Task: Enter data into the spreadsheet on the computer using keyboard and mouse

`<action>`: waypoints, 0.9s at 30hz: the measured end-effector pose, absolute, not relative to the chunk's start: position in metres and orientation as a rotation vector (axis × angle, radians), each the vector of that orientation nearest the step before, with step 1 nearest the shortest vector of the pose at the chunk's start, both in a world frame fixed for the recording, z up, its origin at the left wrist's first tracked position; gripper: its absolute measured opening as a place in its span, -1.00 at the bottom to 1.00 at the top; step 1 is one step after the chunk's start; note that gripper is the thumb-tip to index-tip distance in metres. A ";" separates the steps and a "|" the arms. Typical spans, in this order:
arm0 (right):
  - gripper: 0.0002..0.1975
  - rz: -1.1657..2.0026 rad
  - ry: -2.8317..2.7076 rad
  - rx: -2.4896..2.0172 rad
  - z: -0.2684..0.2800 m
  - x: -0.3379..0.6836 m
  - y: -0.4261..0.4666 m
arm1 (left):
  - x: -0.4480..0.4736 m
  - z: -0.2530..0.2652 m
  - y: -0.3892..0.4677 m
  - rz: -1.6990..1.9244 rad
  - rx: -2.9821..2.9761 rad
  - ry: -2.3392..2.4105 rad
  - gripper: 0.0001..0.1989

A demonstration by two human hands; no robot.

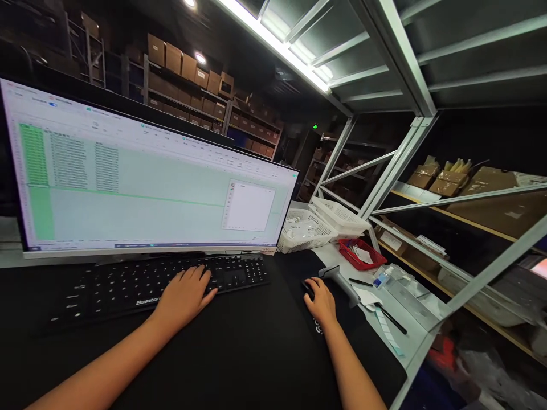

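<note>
The left hand (186, 290), loosely spread and gripping nothing, rests on the black keyboard (143, 280) while the right hand (320, 302) cups the computer mouse (308, 290) to the right, apparently working the spreadsheet (145, 176) on the far monitor (171, 222), with a light keypress or click seemingly called for.

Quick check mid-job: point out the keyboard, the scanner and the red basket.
Keyboard (132, 283), head view: on its keys.
Scanner (344, 286), head view: on its handle.
Red basket (366, 265), head view: on its near wall.

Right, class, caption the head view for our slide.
Left hand on keyboard, right hand on mouse, facing a lit monitor.
</note>
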State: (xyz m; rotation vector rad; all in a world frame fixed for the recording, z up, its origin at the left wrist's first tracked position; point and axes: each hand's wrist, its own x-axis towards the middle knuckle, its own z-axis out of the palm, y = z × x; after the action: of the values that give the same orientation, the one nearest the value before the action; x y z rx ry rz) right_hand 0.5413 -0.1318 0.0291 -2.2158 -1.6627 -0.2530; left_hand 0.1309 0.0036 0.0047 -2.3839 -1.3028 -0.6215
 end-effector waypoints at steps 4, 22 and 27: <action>-0.52 -0.253 -1.650 -2.227 0.030 0.540 -0.132 | 0.131 0.006 0.003 -0.622 -2.402 -1.307 -0.44; -0.54 -0.130 -1.732 -1.999 0.016 0.551 -0.126 | 0.133 0.011 -0.003 -0.673 -2.440 -1.381 -0.51; -0.54 -0.118 -1.721 -1.984 0.016 0.552 -0.125 | 0.132 0.012 -0.004 -0.658 -2.429 -1.381 -0.50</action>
State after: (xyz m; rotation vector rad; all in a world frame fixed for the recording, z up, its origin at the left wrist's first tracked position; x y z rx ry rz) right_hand 0.5523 -0.1248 0.0157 -1.9842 -1.7207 -0.1179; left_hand 0.1323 -0.0042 0.0115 -2.4287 -1.3809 -0.6581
